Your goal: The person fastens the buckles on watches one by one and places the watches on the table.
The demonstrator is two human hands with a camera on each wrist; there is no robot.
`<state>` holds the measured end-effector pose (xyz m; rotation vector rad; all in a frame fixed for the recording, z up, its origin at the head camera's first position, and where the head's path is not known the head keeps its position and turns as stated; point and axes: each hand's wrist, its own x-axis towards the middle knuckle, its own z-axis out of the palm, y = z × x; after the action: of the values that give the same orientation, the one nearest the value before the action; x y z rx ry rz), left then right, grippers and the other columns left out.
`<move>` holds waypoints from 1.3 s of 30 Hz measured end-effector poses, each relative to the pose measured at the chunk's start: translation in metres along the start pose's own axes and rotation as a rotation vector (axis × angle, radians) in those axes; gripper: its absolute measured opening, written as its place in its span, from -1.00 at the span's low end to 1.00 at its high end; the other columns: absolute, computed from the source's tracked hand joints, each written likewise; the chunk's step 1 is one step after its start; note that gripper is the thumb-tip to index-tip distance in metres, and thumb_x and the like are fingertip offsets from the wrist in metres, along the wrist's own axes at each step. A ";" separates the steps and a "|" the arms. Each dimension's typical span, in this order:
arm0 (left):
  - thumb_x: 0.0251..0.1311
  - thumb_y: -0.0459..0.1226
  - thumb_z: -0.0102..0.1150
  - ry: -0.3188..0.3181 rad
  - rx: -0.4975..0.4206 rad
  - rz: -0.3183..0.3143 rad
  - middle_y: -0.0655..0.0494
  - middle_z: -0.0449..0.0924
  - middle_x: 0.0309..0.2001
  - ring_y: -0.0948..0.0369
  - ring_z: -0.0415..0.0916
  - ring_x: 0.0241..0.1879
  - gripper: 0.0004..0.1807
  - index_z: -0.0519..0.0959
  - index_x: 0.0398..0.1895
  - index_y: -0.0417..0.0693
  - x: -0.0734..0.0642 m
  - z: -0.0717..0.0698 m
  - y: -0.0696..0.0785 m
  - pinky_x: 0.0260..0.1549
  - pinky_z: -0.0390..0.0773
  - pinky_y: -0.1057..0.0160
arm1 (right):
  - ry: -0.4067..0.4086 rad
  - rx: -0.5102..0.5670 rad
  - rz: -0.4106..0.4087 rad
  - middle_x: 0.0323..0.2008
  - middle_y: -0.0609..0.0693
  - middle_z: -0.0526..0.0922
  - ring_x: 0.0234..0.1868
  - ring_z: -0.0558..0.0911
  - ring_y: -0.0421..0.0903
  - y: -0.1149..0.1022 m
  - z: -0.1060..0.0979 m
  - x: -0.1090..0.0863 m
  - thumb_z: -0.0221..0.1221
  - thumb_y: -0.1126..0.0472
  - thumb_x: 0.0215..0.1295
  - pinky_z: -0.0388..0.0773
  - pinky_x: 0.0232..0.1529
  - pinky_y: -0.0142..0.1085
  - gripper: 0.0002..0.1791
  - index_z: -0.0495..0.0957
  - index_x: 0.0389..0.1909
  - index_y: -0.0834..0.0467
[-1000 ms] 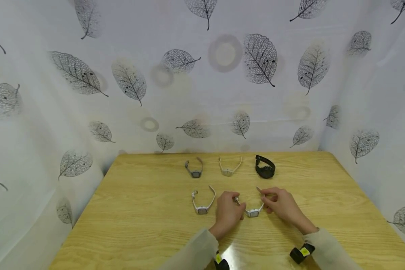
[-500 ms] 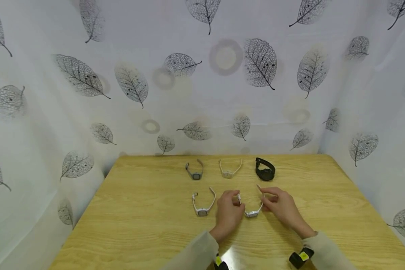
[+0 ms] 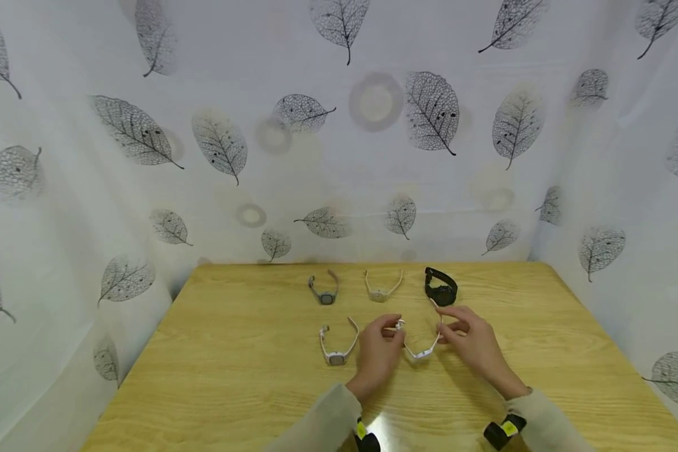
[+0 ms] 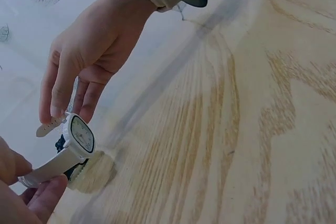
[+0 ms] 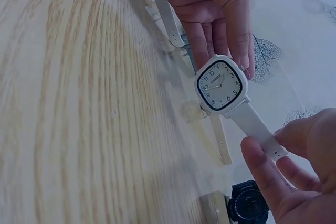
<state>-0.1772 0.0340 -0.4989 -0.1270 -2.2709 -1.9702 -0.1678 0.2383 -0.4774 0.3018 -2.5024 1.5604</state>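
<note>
A white wristwatch [image 3: 424, 354] with a squarish case hangs between my two hands, its strap spread in a U. My left hand [image 3: 380, 348] pinches the buckle end. My right hand [image 3: 474, 342] pinches the other strap half between thumb and fingers, the strap tip poking up past them. In the right wrist view the white watch [image 5: 220, 85] shows its numbered dial with a dark inner border. The left wrist view has my left hand [image 4: 39, 187] close on the strap at lower left and my right hand [image 4: 94, 51] at the far strap.
Left of my hands lies another white watch [image 3: 336, 359] on the wooden table [image 3: 231, 389]. Behind stand a grey watch [image 3: 327, 299], a pale beige watch [image 3: 379, 295] and a black watch [image 3: 443, 295]. A leaf-patterned curtain [image 3: 328, 169] encloses the table's back and sides.
The held watch has tilted, so its face turns from the head view and its case shows more edge-on. Both hands have risen slightly, the right strap tip now near the black watch.
</note>
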 end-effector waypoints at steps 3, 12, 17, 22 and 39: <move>0.30 -0.44 0.31 -0.004 -0.070 -0.001 0.01 0.74 -0.22 0.30 0.68 -0.37 -0.77 0.71 0.00 -0.28 0.003 -0.001 -0.001 -0.43 0.70 0.38 | 0.018 -0.003 -0.023 0.10 0.29 0.55 -0.32 0.78 -0.01 0.000 0.000 -0.001 0.28 0.34 0.41 0.75 -0.36 -0.17 -0.60 0.57 0.24 0.26; 0.35 -0.41 0.31 -0.015 -0.274 -0.030 -0.32 0.71 -0.15 -0.05 0.73 -0.35 -0.84 0.70 -0.07 -0.30 0.010 -0.004 0.003 -0.34 0.77 0.10 | 0.060 -0.055 -0.062 -0.17 0.23 0.71 -0.41 0.77 0.01 0.001 0.000 -0.001 0.24 0.29 0.47 0.69 -0.53 -0.17 -0.66 0.59 0.21 0.22; 0.33 -0.39 0.33 -0.006 -0.339 -0.026 -0.25 0.71 -0.14 -0.19 0.71 -0.29 -0.76 0.67 0.04 -0.16 0.012 -0.006 0.008 -0.30 0.76 -0.04 | 0.098 -0.031 -0.129 -0.11 0.27 0.72 -0.42 0.74 -0.07 0.000 -0.001 0.002 0.16 0.30 0.53 0.74 -0.41 -0.13 -0.69 0.61 0.21 0.20; 0.28 -0.40 0.38 -0.008 -0.441 -0.057 -0.19 0.74 -0.13 0.00 0.73 -0.33 -0.67 0.63 0.10 -0.21 0.015 -0.008 0.014 -0.33 0.77 0.11 | 0.117 0.016 -0.171 0.00 0.35 0.67 -0.33 0.75 0.02 0.000 -0.001 0.006 0.14 0.37 0.52 0.74 -0.41 -0.14 -0.52 0.45 0.41 0.18; 0.17 -0.46 0.44 -0.007 -0.543 -0.120 -0.11 0.77 -0.15 0.17 0.74 -0.28 -0.76 0.71 -0.08 -0.27 0.023 -0.008 0.028 -0.24 0.75 0.24 | 0.011 0.213 0.034 -0.15 0.10 0.75 -0.20 0.73 -0.02 -0.007 -0.007 0.011 0.26 0.15 0.47 0.75 -0.26 -0.16 -0.63 0.62 0.14 0.32</move>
<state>-0.1957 0.0296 -0.4670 -0.0493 -1.7214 -2.6009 -0.1764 0.2409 -0.4655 0.2797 -2.3471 1.8399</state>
